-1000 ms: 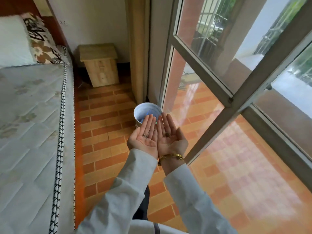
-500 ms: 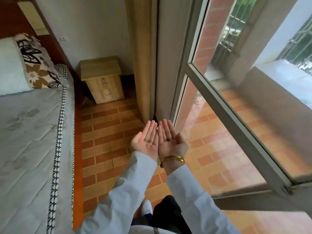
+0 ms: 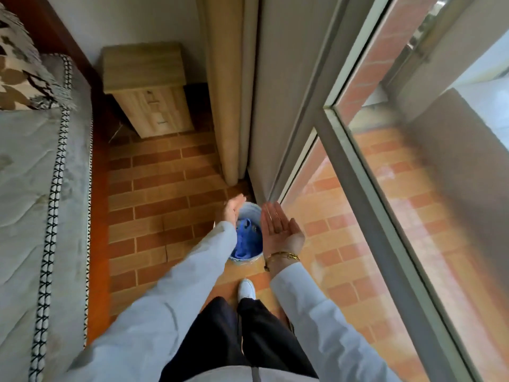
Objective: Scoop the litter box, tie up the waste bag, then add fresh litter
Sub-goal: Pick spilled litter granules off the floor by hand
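1. Far left: bed (image 3: 24, 188) with grey quilted mattress cover and a black-and-white stitched edge band. A brown-and-cream patterned pillow (image 3: 19, 75) lies at its head end.
2. Beyond the bed, against the back wall: small light-wood nightstand (image 3: 148, 89) with drawer fronts facing the camera.
3. Floor (image 3: 154, 205): orange-brown brick-pattern tile, running between the bed and the window side.
4. Cream curtain (image 3: 228, 86) hangs bunched beside the window frame; its lower end reaches nearly to the floor.
5. Left hand (image 3: 232, 212): open, empty, fingers extended and together, turned roughly edge-on. It is seen over the left rim of the bucket. Pale grey sleeve (image 3: 176, 293) covers the arm to the wrist.
6. Task item: a small round white bucket (image 3: 249, 209) stands on the floor near the curtain foot and the frame, between the two hands as seen from above. Inside it, a crumpled blue bag (image 3: 245, 241). Contents of the bag not discernible. No litter box in view.
7. Right hand (image 3: 279, 230): open wide, palm up, fingers straight, holding nothing. It sits at the right rim of the bucket. A gold bracelet (image 3: 281, 256) circles the wrist.
8. Below the hands: dark trousers and one white shoe (image 3: 246, 289) just short of the bucket.
9. Right: grey-framed sliding glass door (image 3: 355, 172), with a tiled balcony beyond the glass.
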Demonstrator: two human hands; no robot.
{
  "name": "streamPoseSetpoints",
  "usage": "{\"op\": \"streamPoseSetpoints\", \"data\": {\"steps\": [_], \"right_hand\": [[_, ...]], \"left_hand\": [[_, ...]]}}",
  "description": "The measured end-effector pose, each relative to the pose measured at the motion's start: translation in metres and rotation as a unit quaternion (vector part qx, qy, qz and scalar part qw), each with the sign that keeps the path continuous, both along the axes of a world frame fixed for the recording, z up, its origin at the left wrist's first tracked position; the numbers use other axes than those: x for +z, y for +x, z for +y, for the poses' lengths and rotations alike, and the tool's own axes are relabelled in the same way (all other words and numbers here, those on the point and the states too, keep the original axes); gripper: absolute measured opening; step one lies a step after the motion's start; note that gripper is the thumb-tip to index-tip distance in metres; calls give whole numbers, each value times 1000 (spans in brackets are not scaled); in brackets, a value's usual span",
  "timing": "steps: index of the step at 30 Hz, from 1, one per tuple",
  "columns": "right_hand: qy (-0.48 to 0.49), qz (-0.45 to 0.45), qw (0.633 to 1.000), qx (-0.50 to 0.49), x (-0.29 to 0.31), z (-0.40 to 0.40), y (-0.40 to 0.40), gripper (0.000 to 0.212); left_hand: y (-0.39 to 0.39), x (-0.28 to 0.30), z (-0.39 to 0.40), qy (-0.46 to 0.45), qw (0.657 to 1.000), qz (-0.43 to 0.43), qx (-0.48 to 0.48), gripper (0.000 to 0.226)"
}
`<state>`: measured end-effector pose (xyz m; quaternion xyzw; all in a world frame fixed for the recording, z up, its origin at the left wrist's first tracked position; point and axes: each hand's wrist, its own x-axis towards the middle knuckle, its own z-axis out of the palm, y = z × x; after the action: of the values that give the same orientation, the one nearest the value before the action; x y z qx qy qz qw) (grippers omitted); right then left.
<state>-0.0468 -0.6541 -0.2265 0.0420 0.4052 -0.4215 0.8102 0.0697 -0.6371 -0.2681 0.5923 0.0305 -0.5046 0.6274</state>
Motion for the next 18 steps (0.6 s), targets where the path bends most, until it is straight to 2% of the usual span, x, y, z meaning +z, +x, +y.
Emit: {"op": "streamPoseSetpoints", "data": {"steps": [1, 2, 4, 6, 7, 8, 9, 14, 16, 18], "right_hand": [[17, 3, 1000, -1, -10, -8, 2, 47], [24, 2, 1000, 1, -20, -16, 2, 47], [44, 23, 999, -14, -46, -34, -1, 46], [55, 42, 997, -16, -66, -50, -2, 46], [55, 51, 997, -12, -73, -55, -3, 47], [62, 66, 996, -16, -80, -61, -2, 47], [69, 78, 994, -18, -89, -66, -2, 47], [68, 177, 980, 55, -117, -89, 19, 33], [55, 246, 961, 116, -126, -97, 33, 24], [11, 333, 922, 198, -136, -105, 45, 23]], "left_hand": [[6, -17, -9, 51, 991, -105, -71, 37], [11, -34, -16, 92, 960, -211, -160, 38], [22, -61, -28, 145, 861, -357, -330, 45], [28, -80, -38, 173, 767, -440, -434, 51], [29, -87, -42, 185, 734, -465, -460, 53], [29, -92, -45, 193, 718, -476, -470, 54], [31, -97, -49, 201, 718, -474, -468, 53], [47, -104, -54, 257, 775, -437, -377, 41], [52, -103, -50, 265, 781, -439, -357, 39], [59, -103, -47, 259, 780, -446, -355, 37]]}}
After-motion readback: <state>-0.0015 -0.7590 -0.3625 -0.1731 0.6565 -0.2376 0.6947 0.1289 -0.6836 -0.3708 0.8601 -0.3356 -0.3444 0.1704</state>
